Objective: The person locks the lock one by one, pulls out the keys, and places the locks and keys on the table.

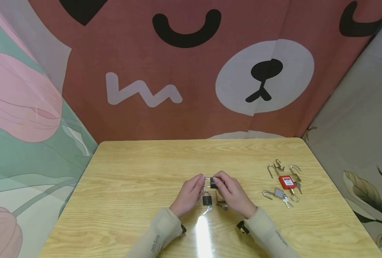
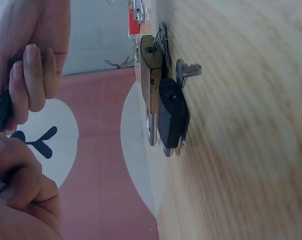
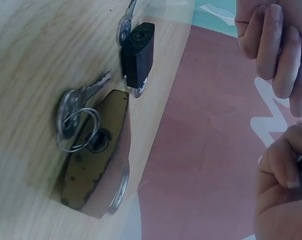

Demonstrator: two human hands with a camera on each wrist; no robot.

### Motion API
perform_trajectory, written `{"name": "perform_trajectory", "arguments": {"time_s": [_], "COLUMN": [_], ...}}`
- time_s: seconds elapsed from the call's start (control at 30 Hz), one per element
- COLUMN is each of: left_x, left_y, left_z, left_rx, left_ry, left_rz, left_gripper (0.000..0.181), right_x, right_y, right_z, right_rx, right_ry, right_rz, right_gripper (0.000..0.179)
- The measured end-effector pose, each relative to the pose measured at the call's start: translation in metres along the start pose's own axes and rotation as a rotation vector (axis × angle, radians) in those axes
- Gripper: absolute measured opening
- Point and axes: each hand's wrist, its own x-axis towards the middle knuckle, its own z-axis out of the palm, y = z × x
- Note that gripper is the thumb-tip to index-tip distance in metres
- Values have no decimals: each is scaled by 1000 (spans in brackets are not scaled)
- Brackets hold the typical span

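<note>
In the head view, a small black padlock [image 1: 213, 182] is held sideways between the two hands, its silver shackle pointing left. My right hand [image 1: 232, 191] pinches the black body between thumb and fingers. At the shackle's curved end, my left hand [image 1: 191, 193] has its thumb and fingertips together, covering that end. Below the hands, a second black padlock [image 1: 207, 200] lies on the table with a key [image 1: 208, 209] at its base. Beside it lies a brass padlock [image 3: 93, 155], partly hidden by my right hand in the head view, with ringed keys [image 3: 73, 112] at its keyhole.
Toward the right of the wooden table [image 1: 139, 161] lies a group of padlocks with raised shackles: a red one [image 1: 287, 182], a silver one [image 1: 279, 193] with keys, and brass ones [image 1: 295, 177] behind. A printed cloth [image 1: 184, 118] hangs behind the far edge.
</note>
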Motion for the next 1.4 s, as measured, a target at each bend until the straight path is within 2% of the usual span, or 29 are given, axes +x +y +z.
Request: {"name": "perform_trajectory", "arguments": {"time_s": [0.17, 0.33, 0.47, 0.7, 0.87, 1.07, 1.17, 1.23, 1.33, 1.4], "left_x": [1, 1, 1, 1, 3, 6, 6, 6, 5, 4], "left_y": [-2, -4, -2, -2, -1, 2, 3, 3, 1, -1], "left_z": [6, 9, 5, 0, -2, -4, -7, -15, -32, -42], "left_rx": [35, 62, 64, 95, 23, -40, -79, -119, -166, -169], "left_ry": [38, 64, 59, -8, -31, -26, 7, 45, 113, 143], "left_rz": [33, 38, 24, -19, -10, 9, -14, -30, -62, -73], "left_gripper": [41, 42, 44, 34, 23, 21, 22, 22, 21, 20], "right_x": [4, 7, 10, 12, 13, 13, 14, 15, 18, 21], "right_y": [-1, -2, -4, -3, -2, 1, 3, 5, 9, 13], "right_z": [3, 8, 9, 7, 5, 2, -3, -11, -24, -29], "right_rx": [-73, -140, -135, -145, -134, -74, -112, -135, -148, -156], "right_ry": [20, 50, 47, -6, -45, -55, 15, 85, 160, 143], "right_rz": [-62, -101, -69, 8, 52, 75, 38, 52, 108, 180], "right_gripper": [15, 13, 13, 21, 22, 27, 27, 27, 28, 29]}}
